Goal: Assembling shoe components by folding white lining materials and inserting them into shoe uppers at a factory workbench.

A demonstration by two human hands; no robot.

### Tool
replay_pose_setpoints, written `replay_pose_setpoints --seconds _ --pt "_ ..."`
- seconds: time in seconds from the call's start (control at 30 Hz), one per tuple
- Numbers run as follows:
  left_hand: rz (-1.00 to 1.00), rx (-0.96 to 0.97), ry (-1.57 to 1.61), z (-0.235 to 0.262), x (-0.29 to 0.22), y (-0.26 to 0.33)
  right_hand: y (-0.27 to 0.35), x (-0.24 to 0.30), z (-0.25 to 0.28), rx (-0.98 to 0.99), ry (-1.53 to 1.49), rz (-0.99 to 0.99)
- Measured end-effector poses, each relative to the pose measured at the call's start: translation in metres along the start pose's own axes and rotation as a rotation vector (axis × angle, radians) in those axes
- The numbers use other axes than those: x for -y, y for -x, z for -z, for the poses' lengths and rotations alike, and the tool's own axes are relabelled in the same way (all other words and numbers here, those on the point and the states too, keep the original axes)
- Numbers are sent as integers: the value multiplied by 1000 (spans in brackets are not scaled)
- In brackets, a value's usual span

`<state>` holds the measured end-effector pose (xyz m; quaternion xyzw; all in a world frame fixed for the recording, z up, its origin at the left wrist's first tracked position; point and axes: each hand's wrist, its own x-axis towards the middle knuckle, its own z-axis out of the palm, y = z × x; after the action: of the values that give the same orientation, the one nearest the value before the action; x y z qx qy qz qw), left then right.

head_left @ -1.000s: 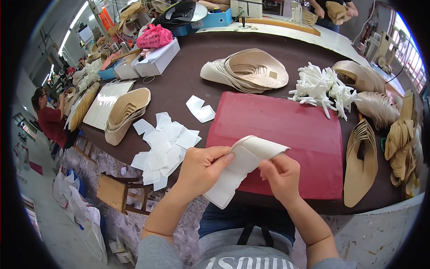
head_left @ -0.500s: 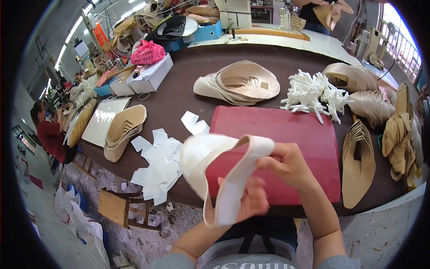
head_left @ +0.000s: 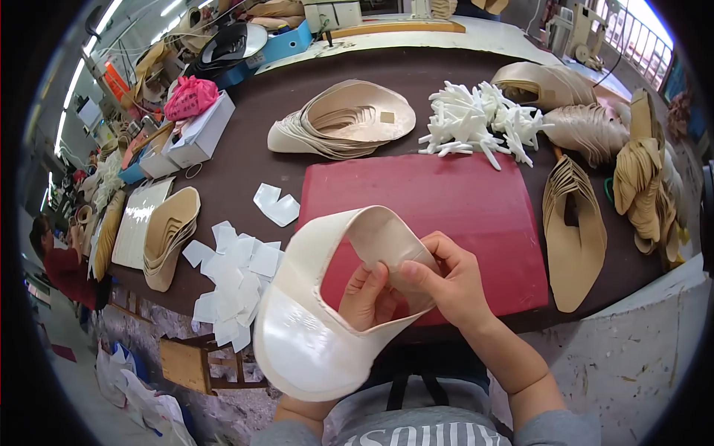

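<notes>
Left hand and right hand pinch white shoe upper, toe toward 8 o'clock; white pieces at 9 o'clock

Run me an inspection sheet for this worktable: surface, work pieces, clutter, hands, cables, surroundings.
Surface: dark brown tabletop bearing a red rectangular mat.
Work pieces: glossy white curved shoe upper in hand; loose pile of flat white cut pieces on the tabletop.
Clutter: bright pink plastic bag, white rectangular box, heap of white stick-like pieces.
Hands: right hand grips the upper's band; left hand shows through its opening, fingers curled, grip unclear.
Cables: thin dark cord hanging at upper right.
Surroundings: person in dark red top far left; wooden stool at lower left.
</notes>
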<state>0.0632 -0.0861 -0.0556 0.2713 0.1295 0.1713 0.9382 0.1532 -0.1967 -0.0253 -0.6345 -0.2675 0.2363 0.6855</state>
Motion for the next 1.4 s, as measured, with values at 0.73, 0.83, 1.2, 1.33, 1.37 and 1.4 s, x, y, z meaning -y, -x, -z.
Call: replay_pose_setpoints --seconds 0.73,0.83,1.2,1.33,1.37,1.4 --pt "-1085 464 -2115 2 -30 15 -153 -52 172 -292 1312 185" --pt "-1201 347 -1985 -19 -48 2 -128 -22 173 -88 1161 -52" --pt "-467 194 -1554 -57 -65 -28 15 40 31 -284 -232 192" --pt "-202 174 -1374 -64 -61 -28 5 17 18 -318 -92 282" --pt "-190 185 -1363 -64 -60 -28 4 14 17 -346 -23 324" --pt "-178 196 -1351 -64 -60 -27 2 13 16 -372 46 366"
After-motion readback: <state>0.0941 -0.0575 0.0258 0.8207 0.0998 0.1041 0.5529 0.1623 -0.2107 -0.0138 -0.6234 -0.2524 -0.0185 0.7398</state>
